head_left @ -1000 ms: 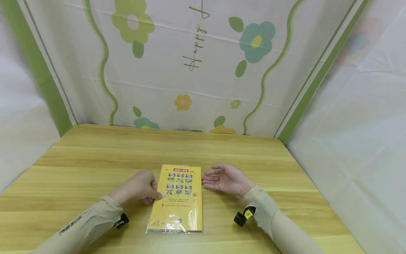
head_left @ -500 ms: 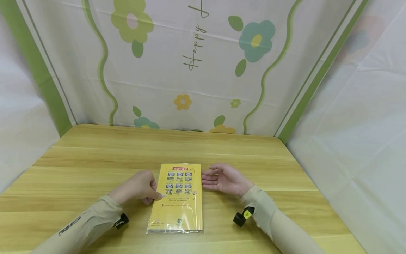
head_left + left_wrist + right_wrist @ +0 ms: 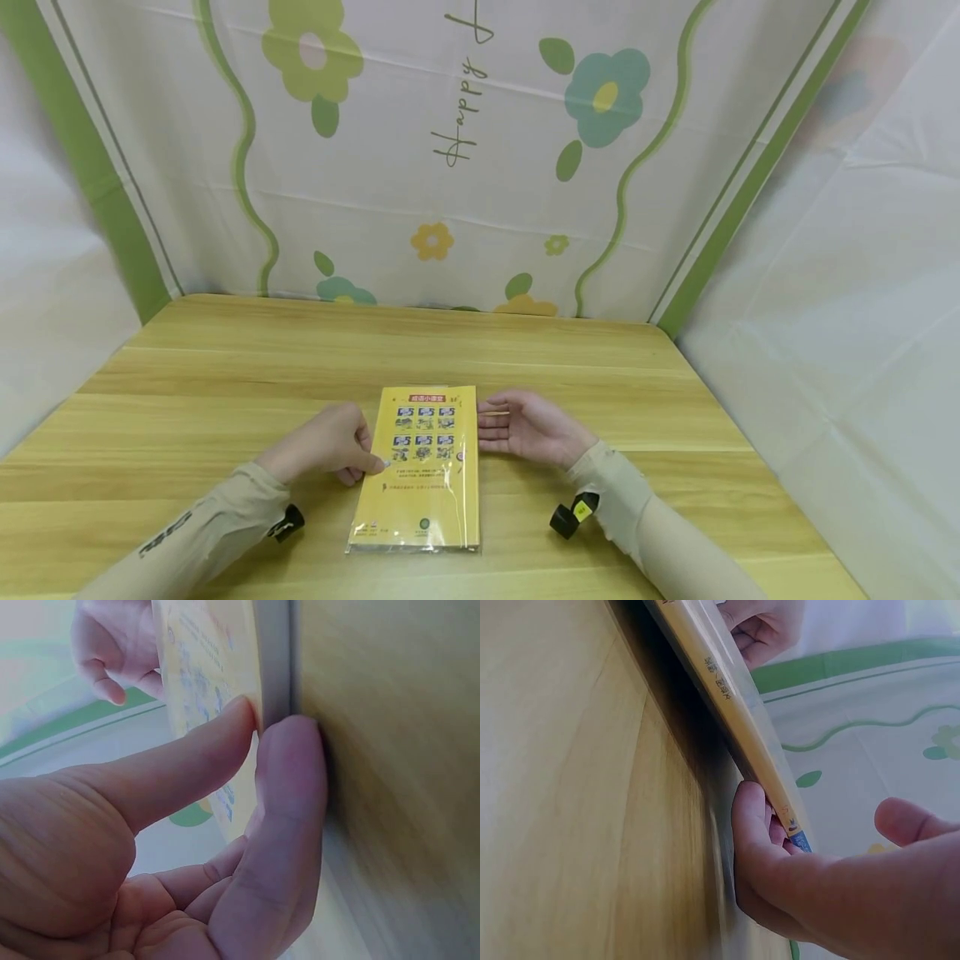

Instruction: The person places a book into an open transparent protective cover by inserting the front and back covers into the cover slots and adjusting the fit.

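Note:
A yellow book in a clear plastic sleeve lies back cover up before me on the table. My left hand pinches its left edge, the thumb on the cover and the fingers at the lower edge, as the left wrist view shows. On the other side my right hand is palm up, its fingers reaching the spine side. In the right wrist view the fingertips touch the underside along the spine, and the thumb stands well away from the book. Some of the right fingertips are hidden beneath it.
The wooden table extends around the book on all sides. A white cloth with flowers and green lines hangs behind it, and more white cloth hangs at left and right. A small black device is strapped to each wrist.
My right hand has shifted slightly left, its fingertips going in at the book's right edge. The book has moved very slightly; my left hand keeps its pinch in the same place.

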A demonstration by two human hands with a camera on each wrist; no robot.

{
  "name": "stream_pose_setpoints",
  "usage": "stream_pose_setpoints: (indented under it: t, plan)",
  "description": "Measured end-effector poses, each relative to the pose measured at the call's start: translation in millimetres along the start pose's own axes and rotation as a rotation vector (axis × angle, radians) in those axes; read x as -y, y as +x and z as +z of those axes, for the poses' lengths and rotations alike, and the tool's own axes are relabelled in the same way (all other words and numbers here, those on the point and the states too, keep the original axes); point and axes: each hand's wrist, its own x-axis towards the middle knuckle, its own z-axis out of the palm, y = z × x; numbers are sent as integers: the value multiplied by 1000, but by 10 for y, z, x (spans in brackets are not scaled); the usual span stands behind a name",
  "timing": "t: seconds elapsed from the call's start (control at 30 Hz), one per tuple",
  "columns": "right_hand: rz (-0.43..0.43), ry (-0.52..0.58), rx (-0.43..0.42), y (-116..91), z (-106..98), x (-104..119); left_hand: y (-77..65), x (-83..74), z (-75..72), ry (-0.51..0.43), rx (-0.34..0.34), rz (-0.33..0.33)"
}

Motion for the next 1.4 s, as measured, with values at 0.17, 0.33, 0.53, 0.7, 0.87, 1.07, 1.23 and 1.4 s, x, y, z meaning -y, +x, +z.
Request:
stream_pose_setpoints:
  t: [0.17,0.33,0.53,0.7,0.87,1.07,1.23,1.4]
  plan:
    - [4,-19,16,-1,4,-6,-2,1,2,-2,2,-6]
    - [27,-44,83,-8,12,-4,-2,8,-5,9,6,4]
    - [41,-80,165,-8,18,-9,3,23,-9,-5,12,12]
    - [13,-130,155,1,27,-29,-6,9,-19,-16,19,6]
    - [3,-144,93,-5,52,-62,-21,-13,-37,-5,34,15]
    - [-14,-131,35,1,62,-79,-13,-31,-39,24,39,13]
    - [-31,-139,-15,-2,75,-83,-9,-33,-37,13,38,7]
    - [-43,-157,-43,-17,80,-64,-2,-10,-46,-32,57,15]
